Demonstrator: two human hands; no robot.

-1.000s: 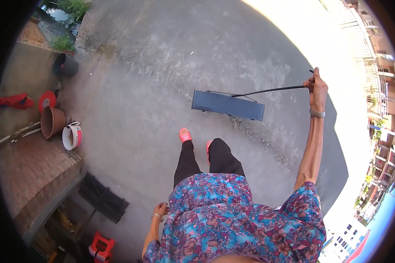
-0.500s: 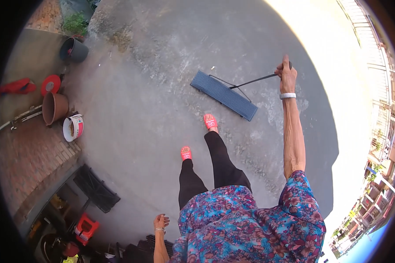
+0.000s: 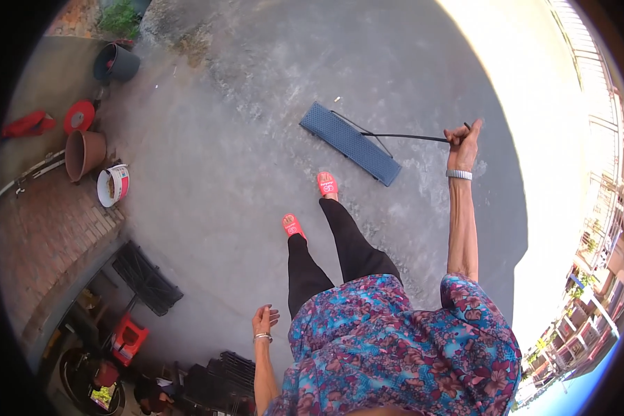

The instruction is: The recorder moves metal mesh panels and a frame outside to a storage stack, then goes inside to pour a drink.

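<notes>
My right hand [image 3: 464, 144], arm stretched out to the right, is closed around the end of a thin black rod [image 3: 412, 136]. That rod runs left to a long blue panel [image 3: 350, 142] with a woven-looking surface and a bent black wire brace. Slanted across the concrete ahead of my feet, the panel seems to rest on the ground or just above it; I cannot tell which. Down at my left side hangs my left hand [image 3: 263, 319], its fingers loosely apart and nothing in them.
Pink slippers [image 3: 327, 183] are on my feet on the grey concrete. Along the left stand a dark bucket [image 3: 121, 64], a brown pot [image 3: 85, 154] and a white pail [image 3: 114, 185]. A black panel [image 3: 146, 277] lies near a red stool [image 3: 128, 339]. Stacked black panels [image 3: 222, 378] lie lower down.
My right hand has moved slightly nearer, shifting its grip on the rod. The blue panel sits slightly higher in view. My left hand has swung up and forward, and one foot has stepped forward.
</notes>
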